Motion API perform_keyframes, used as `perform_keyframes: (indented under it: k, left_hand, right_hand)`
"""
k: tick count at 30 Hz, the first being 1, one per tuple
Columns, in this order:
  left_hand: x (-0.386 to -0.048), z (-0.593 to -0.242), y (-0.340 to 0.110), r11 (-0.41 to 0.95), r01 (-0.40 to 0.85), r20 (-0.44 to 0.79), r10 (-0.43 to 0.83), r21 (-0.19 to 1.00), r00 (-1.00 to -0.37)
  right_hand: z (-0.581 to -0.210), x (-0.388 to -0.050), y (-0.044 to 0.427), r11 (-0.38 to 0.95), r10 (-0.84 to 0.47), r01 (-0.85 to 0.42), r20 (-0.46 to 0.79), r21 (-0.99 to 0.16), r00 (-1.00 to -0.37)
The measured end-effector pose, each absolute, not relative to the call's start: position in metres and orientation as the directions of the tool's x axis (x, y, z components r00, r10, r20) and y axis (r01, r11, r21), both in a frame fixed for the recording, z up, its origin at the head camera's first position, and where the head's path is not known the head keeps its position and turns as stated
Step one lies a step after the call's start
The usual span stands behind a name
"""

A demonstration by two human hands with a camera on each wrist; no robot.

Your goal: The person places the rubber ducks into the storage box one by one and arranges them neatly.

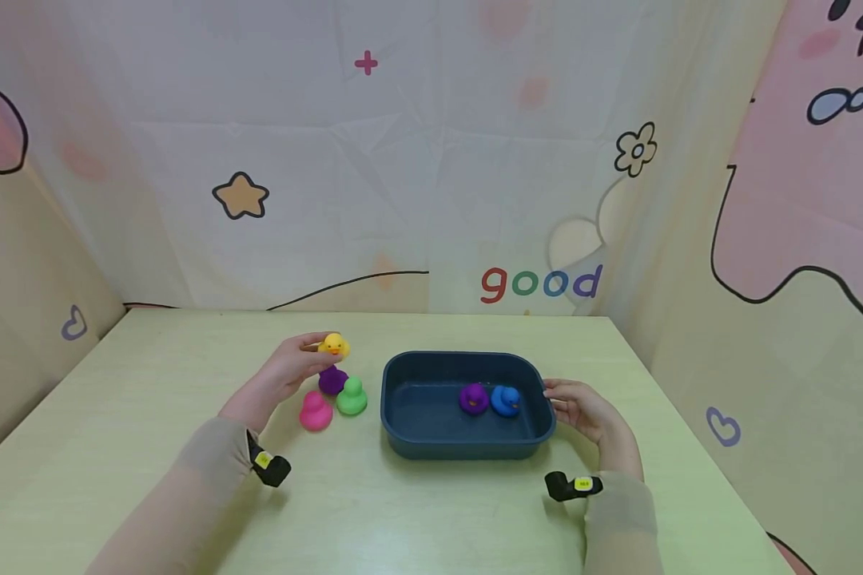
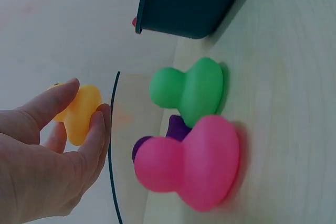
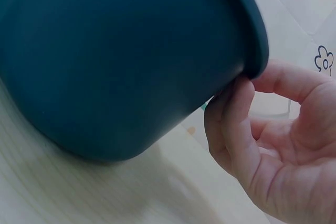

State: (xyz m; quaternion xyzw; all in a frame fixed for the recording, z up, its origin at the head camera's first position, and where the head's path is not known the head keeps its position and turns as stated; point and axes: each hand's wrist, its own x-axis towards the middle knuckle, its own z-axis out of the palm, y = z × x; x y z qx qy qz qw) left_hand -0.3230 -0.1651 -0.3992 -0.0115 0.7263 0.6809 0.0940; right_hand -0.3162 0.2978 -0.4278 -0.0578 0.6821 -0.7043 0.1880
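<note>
The left hand (image 1: 288, 369) pinches a yellow duck (image 1: 335, 346) between thumb and fingers, up off the bench (image 1: 431, 519), left of the tub (image 1: 467, 449). The duck is upright, bill toward the person, its bill-to-tail axis running front to back. Below it sit a dark purple duck (image 1: 333, 380), a green duck (image 1: 352, 397) and a pink duck (image 1: 316, 411). The right hand (image 1: 582, 409) holds the right end of the tub, whose long axis runs side to side.

Yellow duck (image 2: 80, 115), pinched by fingers (image 2: 101, 132); pink duck (image 2: 202, 163)
</note>
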Motion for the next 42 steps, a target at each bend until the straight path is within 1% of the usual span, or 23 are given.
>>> perform_keyframes:
  k: [5,14,21,25,31,36,42]
  left_hand:
    - [-0.323,-0.398,-0.141,0.075,-0.165,-0.173,0.123,0.983,-0.977]
    - [-0.326,-0.397,-0.094,-0.051,-0.158,-0.149,0.149,0.986,-0.978]
    - [-0.325,-0.394,-0.059,-0.042,-0.174,-0.166,0.152,0.984,-0.974]
    - [-0.322,-0.397,-0.042,-0.024,-0.16,-0.154,0.169,0.987,-0.974]
    - [-0.322,-0.404,-0.023,0.045,-0.14,-0.146,0.165,0.989,-0.975]
    - [-0.322,-0.41,-0.012,0.085,-0.147,-0.158,0.157,0.986,-0.975]
    - [-0.323,-0.415,-0.005,0.154,-0.133,-0.157,0.159,0.979,-0.975]
  right_hand:
    - [-0.428,-0.317,0.298,0.008,-0.341,0.186,-0.178,-0.982,-0.923]
    - [-0.427,-0.317,0.298,-0.002,-0.337,0.194,-0.182,-0.981,-0.924]
    - [-0.427,-0.317,0.298,-0.001,-0.33,0.192,-0.181,-0.981,-0.926]
    - [-0.427,-0.317,0.298,-0.007,-0.328,0.191,-0.178,-0.982,-0.928]
    - [-0.428,-0.317,0.297,-0.024,-0.338,0.194,-0.175,-0.981,-0.925]
    - [-0.429,-0.318,0.297,-0.044,-0.348,0.19,-0.163,-0.981,-0.923]
    - [-0.43,-0.318,0.296,-0.024,-0.329,0.189,-0.171,-0.982,-0.929]
